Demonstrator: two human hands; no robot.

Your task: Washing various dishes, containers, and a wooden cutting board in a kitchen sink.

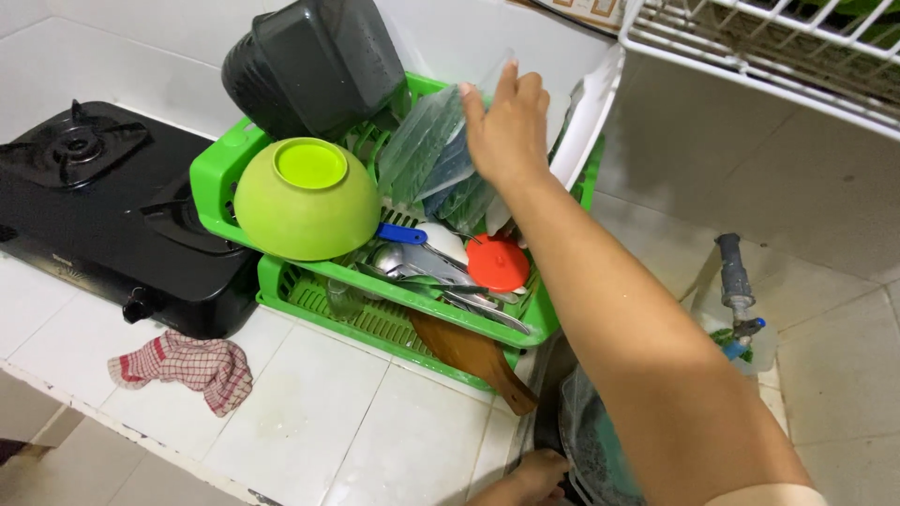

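**Clear lid going into the green rack**

Head camera: my right hand (506,126) reaches up over the green dish rack (220,173), fingers together and flattened against a clear plastic lid (427,150) that leans upright among other see-through lids and a white board (591,117) at the back of the rack. I press the lid more than clasp it; whether my thumb hooks behind its edge I cannot tell. My left hand (530,473) is low, below the rack's front corner, at the bottom edge of the view, and its grip is hidden, though it sits at the rim of a dark, wet pan or basin (586,450).

The rack is already well loaded. A lime-green bowl (305,201) lies upside down at its left front, a black tub (314,61) is tipped over behind that bowl, and spoons (412,262) with a small red lid (497,264) fill the front trough. A wooden board handle (473,361) pokes out under the rack's lower tray.

Left of the rack stands a black gas stove (94,206); in front of the stove a red checked cloth (187,365) lies crumpled on the white tiles. Right of the rack a tap (736,281) rises.

I judge most pieces racked, with the lid nearly placed and the dark pan below not yet done.
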